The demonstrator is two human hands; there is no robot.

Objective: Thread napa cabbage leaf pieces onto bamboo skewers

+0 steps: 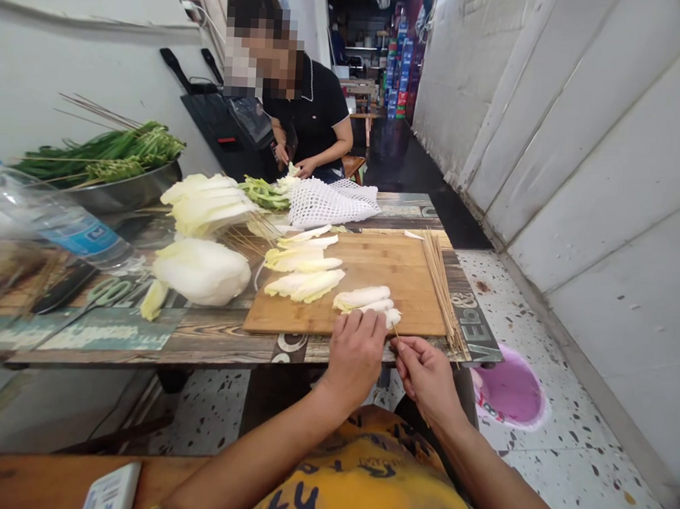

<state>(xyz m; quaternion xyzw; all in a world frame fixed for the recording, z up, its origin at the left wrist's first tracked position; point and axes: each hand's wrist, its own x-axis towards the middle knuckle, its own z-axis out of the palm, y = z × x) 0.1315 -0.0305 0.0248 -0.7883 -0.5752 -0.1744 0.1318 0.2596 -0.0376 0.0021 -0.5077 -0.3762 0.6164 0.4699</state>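
On the front edge of a wooden cutting board (pixel 385 261), my left hand (pixel 356 354) is closed over a pale cabbage leaf (pixel 392 318), its fingers curled down onto it. My right hand (pixel 425 373) pinches a thin bamboo skewer (pixel 396 332) whose upper end meets that leaf; how deep the tip sits is hidden. Just beyond my fingers is another rolled leaf (pixel 361 297). Cut cabbage pieces (pixel 305 284) lie in rows on the board's left half. A bundle of skewers (pixel 444 290) rests along its right edge.
Left of the board are a whole napa cabbage (pixel 202 271), skewered leaves (pixel 206 206), scissors (pixel 108 291), a water bottle (pixel 84 230) and a metal bowl (pixel 132 190) of greens. Across the table a person (pixel 310 116) handles vegetables near white foam netting (pixel 332 202). A pink bucket (pixel 512 389) stands on the floor.
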